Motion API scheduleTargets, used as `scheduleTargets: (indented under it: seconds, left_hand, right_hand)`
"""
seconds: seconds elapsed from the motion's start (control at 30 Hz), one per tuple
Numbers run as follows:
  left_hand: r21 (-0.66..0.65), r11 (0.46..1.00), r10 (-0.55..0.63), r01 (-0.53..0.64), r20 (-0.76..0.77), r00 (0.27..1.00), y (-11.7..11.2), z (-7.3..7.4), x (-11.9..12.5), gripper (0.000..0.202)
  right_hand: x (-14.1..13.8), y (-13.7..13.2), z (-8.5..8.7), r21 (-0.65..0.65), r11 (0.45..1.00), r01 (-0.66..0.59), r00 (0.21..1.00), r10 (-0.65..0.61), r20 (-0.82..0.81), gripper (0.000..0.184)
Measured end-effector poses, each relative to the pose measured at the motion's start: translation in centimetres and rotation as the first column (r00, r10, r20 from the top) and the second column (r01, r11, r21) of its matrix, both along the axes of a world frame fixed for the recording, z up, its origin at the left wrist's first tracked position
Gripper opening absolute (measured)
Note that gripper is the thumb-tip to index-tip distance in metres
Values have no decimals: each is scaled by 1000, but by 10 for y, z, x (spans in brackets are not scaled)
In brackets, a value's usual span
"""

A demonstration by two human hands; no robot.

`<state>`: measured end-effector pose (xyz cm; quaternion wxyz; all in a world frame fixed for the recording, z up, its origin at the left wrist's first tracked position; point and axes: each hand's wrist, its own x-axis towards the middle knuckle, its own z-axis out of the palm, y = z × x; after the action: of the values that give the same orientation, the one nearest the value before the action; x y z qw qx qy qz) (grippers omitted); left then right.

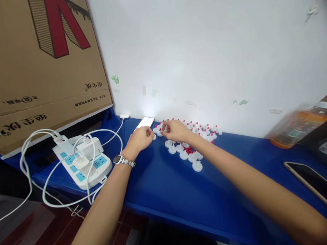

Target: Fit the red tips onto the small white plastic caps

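Observation:
My left hand, with a metal watch on the wrist, rests on the blue table with its fingers curled in. It pinches something small that I cannot make out. My right hand reaches over a cluster of small white round caps with red pieces among them. Its fingers are bent and pinched at the left edge of the pile, close to the left hand's fingertips. A lit phone lies just behind the left hand.
A white and blue power strip with plugged chargers and looping white cables sits at the left. A large cardboard box leans behind it. An orange bottle and a dark phone are at the right. A white wall stands close behind.

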<state>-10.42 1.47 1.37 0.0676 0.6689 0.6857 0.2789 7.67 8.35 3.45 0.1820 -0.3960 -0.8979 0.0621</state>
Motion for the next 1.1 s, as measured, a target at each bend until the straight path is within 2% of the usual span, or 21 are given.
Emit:
scheduleTargets:
  seconds: [0.1, 0.23, 0.33, 0.4, 0.47, 0.53, 0.6, 0.67, 0.77, 0.87, 0.97, 1.03, 1.1]
  left_hand:
    - [8, 1000, -8, 8, -9, 1000, -1, 0, 2, 20]
    - [10, 999, -30, 30, 2, 1000, 1, -3, 2, 17]
    - [136, 985, -113, 107, 37, 993, 3, -6, 4, 16]
    - [244, 955, -188, 169, 58, 980, 3, -8, 9, 29]
    - [254, 933, -286, 256, 86, 954, 2, -8, 17, 38]
    - [204, 910, -392, 362, 134, 910, 0, -8, 27, 37]
    - [186, 877, -472, 443, 163, 867, -3, -7, 36, 32]
    - [214, 854, -508, 474, 150, 848, -4, -6, 46, 31]
    - [271, 825, -532, 496, 80, 843, -6, -6, 58, 34]
    - [326, 781, -557, 532, -21, 830, -7, -5, 66, 34]
    - [355, 751, -553, 557, -121, 824, -8, -1, 64, 30]
    - [390, 769, -497, 506, -133, 858, -7, 1, 57, 28]
    - [367, 820, -440, 440, -87, 894, -6, 2, 49, 32]
  right_hand:
    - [-19, 17, -5, 10, 999, 42, 999, -42, 19, 22]
    - [-26, 28, -10, -53, 998, 25, 999, -26, -22, 4]
    - [-14, 20, -8, -159, 987, -25, 971, -14, -239, 3]
    - [-2, 9, -6, -276, 956, -102, 904, -27, -426, 8]
    - [12, -4, -6, -373, 909, -184, 820, -67, -569, 14]
    - [25, -17, -7, -395, 894, -210, 767, -99, -634, 19]
    - [37, -29, -9, -324, 934, -151, 784, -86, -615, 21]
    - [48, -38, -11, -199, 977, -73, 841, -47, -539, 24]
    - [59, -48, -10, -82, 996, -38, 897, -2, -443, 31]
    - [67, -51, -10, -132, 991, -28, 888, -36, -458, 37]
    - [76, -48, -9, -284, 955, 83, 841, -220, -494, 41]
    - [84, -43, -10, -350, 916, 193, 788, -358, -502, 42]
    - [92, -40, -11, -329, 909, 255, 792, -391, -469, 43]
